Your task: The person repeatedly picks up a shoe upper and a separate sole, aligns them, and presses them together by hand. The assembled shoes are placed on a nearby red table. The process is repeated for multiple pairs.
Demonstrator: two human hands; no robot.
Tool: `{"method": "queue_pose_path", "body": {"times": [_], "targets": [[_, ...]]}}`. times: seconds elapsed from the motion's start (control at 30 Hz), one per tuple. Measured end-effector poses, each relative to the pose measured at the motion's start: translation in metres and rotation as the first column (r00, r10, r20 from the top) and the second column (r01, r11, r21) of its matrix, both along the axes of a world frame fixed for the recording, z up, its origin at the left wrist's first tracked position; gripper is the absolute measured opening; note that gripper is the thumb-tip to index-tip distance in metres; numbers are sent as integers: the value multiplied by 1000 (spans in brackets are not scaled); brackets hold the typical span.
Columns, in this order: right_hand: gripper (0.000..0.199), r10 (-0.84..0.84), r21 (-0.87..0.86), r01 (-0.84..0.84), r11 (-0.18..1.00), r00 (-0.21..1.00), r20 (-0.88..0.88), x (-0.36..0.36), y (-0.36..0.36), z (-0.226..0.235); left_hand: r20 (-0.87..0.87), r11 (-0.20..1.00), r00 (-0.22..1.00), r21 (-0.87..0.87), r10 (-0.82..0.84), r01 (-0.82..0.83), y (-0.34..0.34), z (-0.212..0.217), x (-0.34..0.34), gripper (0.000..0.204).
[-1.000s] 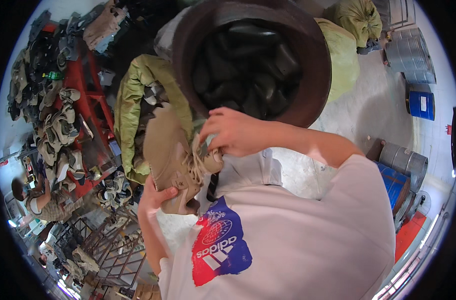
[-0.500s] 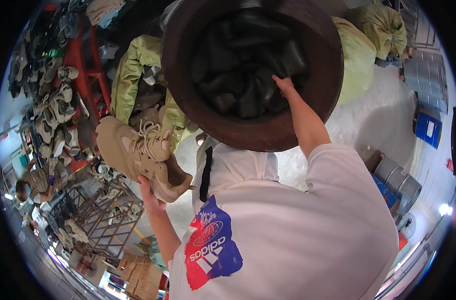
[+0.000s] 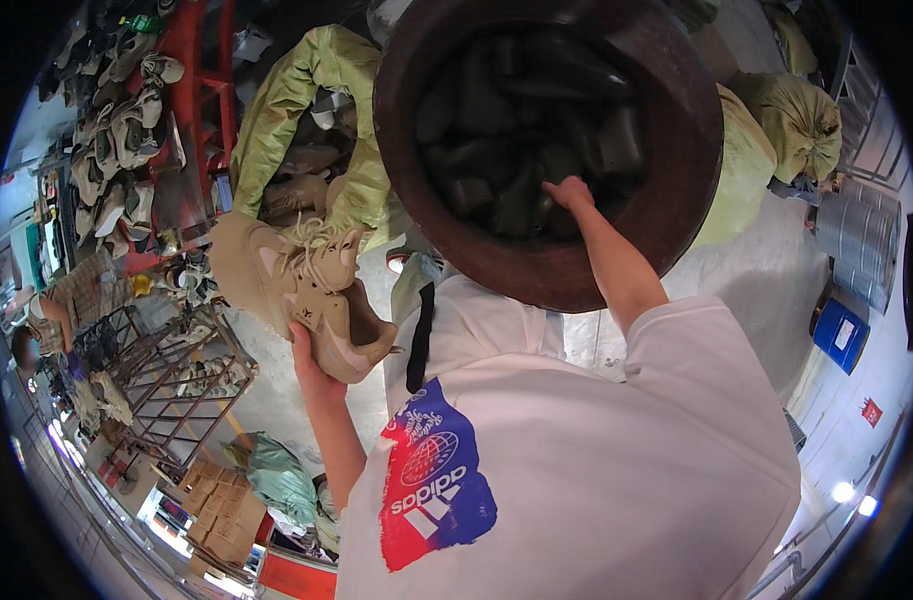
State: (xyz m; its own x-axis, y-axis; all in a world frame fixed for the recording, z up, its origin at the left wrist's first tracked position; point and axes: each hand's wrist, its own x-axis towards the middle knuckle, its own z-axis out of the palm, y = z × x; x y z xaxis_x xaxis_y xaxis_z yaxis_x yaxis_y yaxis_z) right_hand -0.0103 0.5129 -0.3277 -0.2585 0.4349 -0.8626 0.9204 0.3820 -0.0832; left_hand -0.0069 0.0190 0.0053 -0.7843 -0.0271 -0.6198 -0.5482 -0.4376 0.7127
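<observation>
Since the earlier frame the right hand (image 3: 569, 192) has left the tan boot (image 3: 307, 295) and now reaches into the round brown tub (image 3: 677, 215) of dark pieces (image 3: 522, 135) at one o'clock, fingers curled downward. At nine o'clock, the left hand (image 3: 312, 365) cups the boot's sole from beneath, fingers wrapped around it.

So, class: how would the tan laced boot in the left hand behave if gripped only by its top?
The boot probably sags: its collar looks soft and open. The thick sole likely makes it bottom-heavy. The left hand supports it from beneath.
</observation>
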Motion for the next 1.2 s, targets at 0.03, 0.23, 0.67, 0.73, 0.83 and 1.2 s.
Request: {"method": "queue_pose_path", "body": {"times": [0.03,0.23,0.67,0.73,0.83,1.2], "targets": [[89,242,138,-230,963,967,-77,-9,-7,7,14,1000,1000,10,8,-8,1,-1,1,68],[74,682,325,-615,719,532,-502,-84,-95,45,23,998,999,32,45,-45,1,-6,16,65],[89,471,-180,-625,760,720,-509,-180,-105,-18,-22,988,988,-36,151,-152,19,5,37,81],[75,184,53,-209,976,677,-712,-178,-80,-51,-13,975,979,-91,205,-205,22,1,31,83],[101,143,211,-61,976,905,-400,-190,-34,-91,-39,971,976,-103,212,-215,31,6,27,85],[114,-171,-51,175,983,786,-594,-201,-59,-105,-131,934,956,-215,262,-285,34,21,7,87]]}}
